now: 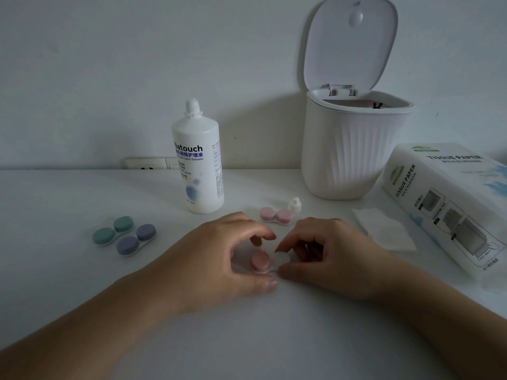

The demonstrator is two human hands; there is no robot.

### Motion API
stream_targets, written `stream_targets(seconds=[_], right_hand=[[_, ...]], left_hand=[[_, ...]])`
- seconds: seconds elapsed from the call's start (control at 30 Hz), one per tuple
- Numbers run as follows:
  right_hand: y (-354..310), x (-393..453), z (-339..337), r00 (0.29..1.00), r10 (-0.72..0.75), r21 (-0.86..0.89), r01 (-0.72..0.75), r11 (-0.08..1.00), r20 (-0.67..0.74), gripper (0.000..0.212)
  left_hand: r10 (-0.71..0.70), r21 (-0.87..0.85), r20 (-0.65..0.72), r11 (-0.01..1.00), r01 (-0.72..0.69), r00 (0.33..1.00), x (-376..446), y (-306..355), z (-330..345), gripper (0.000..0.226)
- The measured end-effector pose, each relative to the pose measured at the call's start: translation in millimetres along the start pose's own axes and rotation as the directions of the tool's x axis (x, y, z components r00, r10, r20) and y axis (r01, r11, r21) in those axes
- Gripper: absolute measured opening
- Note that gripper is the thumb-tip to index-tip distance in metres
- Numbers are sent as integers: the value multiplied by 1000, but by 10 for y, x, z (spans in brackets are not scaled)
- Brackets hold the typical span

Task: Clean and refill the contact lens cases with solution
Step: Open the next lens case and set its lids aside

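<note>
Now we steady the pink case (pixel 264 263) on the counter (pixel 82 270) — left hand (pixel 219 259) grasping its capped side, right hand (pixel 323 256) pinching the white well's rim — keeping it level.

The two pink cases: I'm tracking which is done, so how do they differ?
The near pink case has one pink cap on and its other well uncapped, while the far pink case has both caps on. The near one sits between the left hand and right hand; the far one lies untouched by the bottle cap. Both are pink-capped with white bases.
</note>
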State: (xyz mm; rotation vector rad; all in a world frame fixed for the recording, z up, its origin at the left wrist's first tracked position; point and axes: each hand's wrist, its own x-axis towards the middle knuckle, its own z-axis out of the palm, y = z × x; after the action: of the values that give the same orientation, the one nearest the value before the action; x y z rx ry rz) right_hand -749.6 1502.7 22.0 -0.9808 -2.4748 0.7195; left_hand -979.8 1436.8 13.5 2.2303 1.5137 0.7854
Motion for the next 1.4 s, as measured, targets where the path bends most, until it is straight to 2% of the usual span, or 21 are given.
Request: stream_targets(seconds=[0.3, 0.5, 0.63, 0.73, 0.87, 1.07, 1.13, 1.27, 1.4], right_hand=[[1, -2, 6, 1000, -4, 9, 4, 1000, -11, 20], [2, 5, 14, 1000, -10, 1, 10, 1000, -15, 21], [-3, 6, 8, 1000, -19, -5, 19, 1000, -4, 19], [-2, 6, 7, 1000, -12, -7, 12, 1000, -3, 19], [-5, 3, 6, 1000, -6, -13, 6, 1000, 2, 19], [-4, -7, 5, 1000, 3, -15, -3, 1000, 0, 21], [-6, -10, 7, 1000, -2, -21, 2, 1000, 3, 21], [1, -6, 8, 1000, -21, -26, 21, 999, -10, 20], [11, -5, 13, 999, -35, -23, 34, 999, -17, 20]], left_hand=[[50, -17, -71, 999, -51, 996, -10, 11, 33, 37], [82, -96, -152, 991, -97, 985, 40, 19, 27, 24], [0, -139, -260, 990, -38, 966, 75, -21, -30, 10], [-130, -163, -290, 983, 84, 948, 84, -93, -43, 18], [-225, -143, -262, 971, 193, 938, 94, -182, -57, 17], [-242, -59, -202, 970, 235, 949, 96, -183, -70, 21], [-194, -29, -189, 981, 192, 963, 87, -140, -88, 23], [-15, -4, -130, 1000, 15, 991, 47, -64, -118, 25], [5, 46, -8, 999, -5, 1000, -17, -26, -115, 37]])
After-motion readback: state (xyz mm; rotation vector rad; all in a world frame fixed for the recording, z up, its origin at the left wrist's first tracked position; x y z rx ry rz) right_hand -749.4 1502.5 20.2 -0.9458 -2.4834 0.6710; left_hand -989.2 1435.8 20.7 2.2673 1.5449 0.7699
